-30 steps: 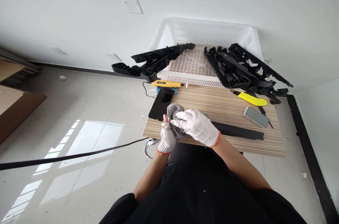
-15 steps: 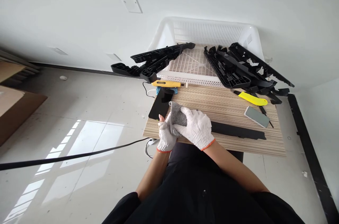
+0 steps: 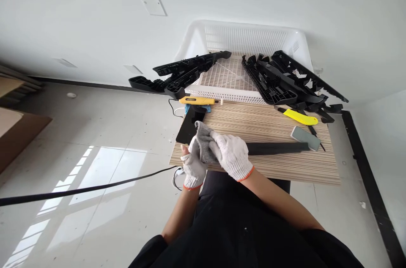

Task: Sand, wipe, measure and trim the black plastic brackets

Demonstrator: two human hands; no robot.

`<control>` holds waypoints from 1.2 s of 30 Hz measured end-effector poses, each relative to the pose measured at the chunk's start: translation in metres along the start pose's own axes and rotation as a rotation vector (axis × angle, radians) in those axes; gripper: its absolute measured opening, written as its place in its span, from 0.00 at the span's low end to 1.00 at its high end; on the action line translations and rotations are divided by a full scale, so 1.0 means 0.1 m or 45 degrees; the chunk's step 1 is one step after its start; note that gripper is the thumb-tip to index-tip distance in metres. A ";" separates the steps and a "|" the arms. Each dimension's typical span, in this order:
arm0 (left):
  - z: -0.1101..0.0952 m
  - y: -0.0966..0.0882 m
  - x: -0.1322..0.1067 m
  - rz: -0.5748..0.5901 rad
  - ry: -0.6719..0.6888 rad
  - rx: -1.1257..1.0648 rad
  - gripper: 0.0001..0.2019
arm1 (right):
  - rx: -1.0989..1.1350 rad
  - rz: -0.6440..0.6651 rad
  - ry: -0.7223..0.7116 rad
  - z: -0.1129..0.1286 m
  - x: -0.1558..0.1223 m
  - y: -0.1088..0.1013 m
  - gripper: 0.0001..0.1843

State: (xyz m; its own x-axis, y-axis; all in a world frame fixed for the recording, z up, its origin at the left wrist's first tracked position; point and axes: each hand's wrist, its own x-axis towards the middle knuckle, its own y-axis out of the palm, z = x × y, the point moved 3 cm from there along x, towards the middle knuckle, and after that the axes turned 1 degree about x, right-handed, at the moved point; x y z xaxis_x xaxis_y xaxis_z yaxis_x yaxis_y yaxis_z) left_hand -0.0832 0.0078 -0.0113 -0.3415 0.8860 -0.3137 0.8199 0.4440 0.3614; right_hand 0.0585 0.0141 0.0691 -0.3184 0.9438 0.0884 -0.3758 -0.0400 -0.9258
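My right hand [image 3: 234, 156], in a white knit glove with an orange cuff, is closed on a grey cloth [image 3: 204, 139]. The cloth is folded over the near end of a long black plastic strip [image 3: 275, 148]. My left hand [image 3: 194, 166], gloved with its thumb tip bare, is closed at the strip's left end, which the cloth and gloves hide. The strip runs to the right above the table, its far tip overlapping a grey-green sharpening stone [image 3: 306, 138]. Just beyond my left hand lies a black phone [image 3: 190, 124].
A white plastic basket [image 3: 228, 90] stands behind the wooden table [image 3: 247, 120], with black plastic trim parts [image 3: 279, 77] across its rim. A yellow power tool [image 3: 196, 100] lies at the back left, a yellow utility knife [image 3: 300, 116] at the right. A black cable [image 3: 95, 187] crosses the left side.
Both hands have shifted slightly left with the cloth. The strip's far end has swung up and left, onto the line of the sharpening stone. The whole view has shifted a little.
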 end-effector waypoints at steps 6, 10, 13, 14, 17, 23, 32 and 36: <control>-0.16 0.12 -0.04 -0.182 0.171 0.044 0.30 | -0.045 -0.151 -0.092 0.07 -0.03 0.04 0.41; -0.31 0.18 -0.02 -0.066 0.151 0.198 0.31 | -0.097 -0.102 -0.023 -0.13 -0.13 0.01 0.32; -0.39 0.12 0.02 -0.048 0.016 0.224 0.34 | -0.145 -0.084 0.175 -0.43 -0.23 -0.07 0.25; -0.39 0.11 0.04 -0.033 -0.028 0.246 0.35 | -0.161 -0.092 0.234 -0.50 -0.26 -0.09 0.24; -0.32 0.16 0.08 0.096 -0.050 0.404 0.34 | -0.177 -0.098 0.263 -0.46 -0.25 -0.06 0.24; -0.22 0.29 0.12 0.257 0.182 0.654 0.36 | -0.141 0.062 -0.002 -0.08 -0.09 0.16 0.28; -0.38 0.14 0.22 0.179 -0.080 0.637 0.46 | -0.291 -0.121 0.044 -1.09 -0.93 -0.19 0.29; -0.30 0.17 0.26 0.255 -0.002 0.745 0.45 | -0.233 -0.026 -0.198 -0.75 -0.68 -0.02 0.29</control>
State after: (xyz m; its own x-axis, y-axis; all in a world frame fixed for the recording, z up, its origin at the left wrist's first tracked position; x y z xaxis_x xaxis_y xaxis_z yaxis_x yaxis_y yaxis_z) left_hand -0.0924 0.0423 0.0132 -0.1544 0.9441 -0.2913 0.9843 0.1214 -0.1283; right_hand 0.1456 -0.0252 0.0371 -0.4478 0.8814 0.1503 -0.2238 0.0522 -0.9732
